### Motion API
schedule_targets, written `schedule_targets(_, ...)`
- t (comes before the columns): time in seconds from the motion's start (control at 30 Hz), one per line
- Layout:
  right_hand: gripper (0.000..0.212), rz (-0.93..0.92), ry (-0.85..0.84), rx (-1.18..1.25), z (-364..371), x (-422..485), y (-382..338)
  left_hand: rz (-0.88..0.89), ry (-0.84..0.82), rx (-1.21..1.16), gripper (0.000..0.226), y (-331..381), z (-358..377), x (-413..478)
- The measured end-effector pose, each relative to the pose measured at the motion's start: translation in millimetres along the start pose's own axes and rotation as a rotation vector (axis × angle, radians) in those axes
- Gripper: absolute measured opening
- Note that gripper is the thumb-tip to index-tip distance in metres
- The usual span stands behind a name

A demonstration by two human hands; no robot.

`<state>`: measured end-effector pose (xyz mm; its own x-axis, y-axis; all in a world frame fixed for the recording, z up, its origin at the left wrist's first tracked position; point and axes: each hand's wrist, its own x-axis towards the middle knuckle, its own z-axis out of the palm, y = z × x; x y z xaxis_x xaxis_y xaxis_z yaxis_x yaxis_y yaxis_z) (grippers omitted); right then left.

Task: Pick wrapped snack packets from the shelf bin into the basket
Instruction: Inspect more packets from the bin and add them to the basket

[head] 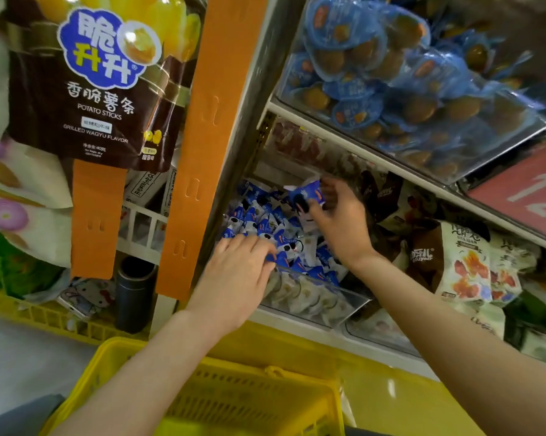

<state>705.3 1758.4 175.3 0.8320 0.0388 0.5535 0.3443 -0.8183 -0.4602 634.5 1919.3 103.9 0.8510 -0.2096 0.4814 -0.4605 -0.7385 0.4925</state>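
Observation:
A clear shelf bin (322, 305) holds several small blue-and-white wrapped snack packets (259, 215). My right hand (340, 221) is inside the bin and grips a blue-and-white packet (306, 193) lifted above the pile. My left hand (240, 269) reaches into the near side of the bin, its fingers curled among the packets at the front edge; whether it holds one I cannot tell. A yellow plastic basket (233, 394) sits below my forearms.
An orange strip (208, 136) hangs left of the bin, with a brown potato-sticks bag (98, 86) beside it. A bin of blue packs (407, 73) sits on the shelf above. Brown and white snack bags (463, 265) fill the shelf to the right. A dark bottle (134, 294) stands lower left.

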Motion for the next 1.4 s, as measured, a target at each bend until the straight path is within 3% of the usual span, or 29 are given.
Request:
schedule_targets(0.17,0.035,0.03,-0.07,0.337,-15.1,-58.3,-31.8,-0.208,0.197,-0.642,0.028,21.7,-10.8,-10.0)
schedule_targets(0.23,0.029,0.097,-0.151,0.484,-17.1,-82.0,-34.7,-0.303,0.142,-0.905,0.024,28.7,-14.2,-19.3)
schedule_targets(0.3,0.026,0.161,-0.237,0.638,-16.4,-102.8,-33.8,-0.398,0.04,-1.021,0.022,31.1,-13.6,-27.2)
schedule_targets(0.4,0.025,0.234,-0.33,0.766,-13.4,-125.0,-26.3,-0.444,0.0,-1.012,0.012,32.3,-7.8,-35.7)
schedule_targets(0.47,0.018,0.285,-0.363,0.807,-10.0,-134.1,-19.6,-0.46,-0.001,-0.951,0.018,33.3,-2.9,-40.6)
schedule_targets(0.57,0.011,0.367,-0.323,0.78,-1.3,-144.2,-9.6,-0.468,-0.075,-0.872,0.021,35.2,5.1,-48.4)
schedule_targets(0.67,0.017,0.399,-0.298,0.739,6.1,-149.7,-3.2,-0.493,-0.119,-0.826,0.02,36.3,12.9,-54.0)
schedule_targets(0.77,0.017,0.348,-0.298,0.672,7.0,-150.2,0.3,-0.507,-0.117,-0.855,0.002,37.4,17.5,-56.7)
schedule_targets(0.93,0.012,0.21,-0.306,0.477,4.4,-152.6,1.9,-0.576,-0.093,-0.836,0.03,34.8,18.5,-56.7)
schedule_targets(1.2,0.014,-0.121,-0.22,0.04,-9.4,-158.8,3.6,-0.63,-0.164,-0.858,0.033,39.5,23.7,-58.8)
schedule_targets(1.33,0.016,0.121,-0.177,0.192,-8.1,-157.5,4.4,-0.725,-0.252,-0.982,0.021,45.4,27.7,-59.0)
schedule_targets(1.4,0.017,0.314,-0.133,0.301,-8.1,-151.7,6.1,-0.752,-0.294,-1.023,0.029,48.1,30.1,-60.7)
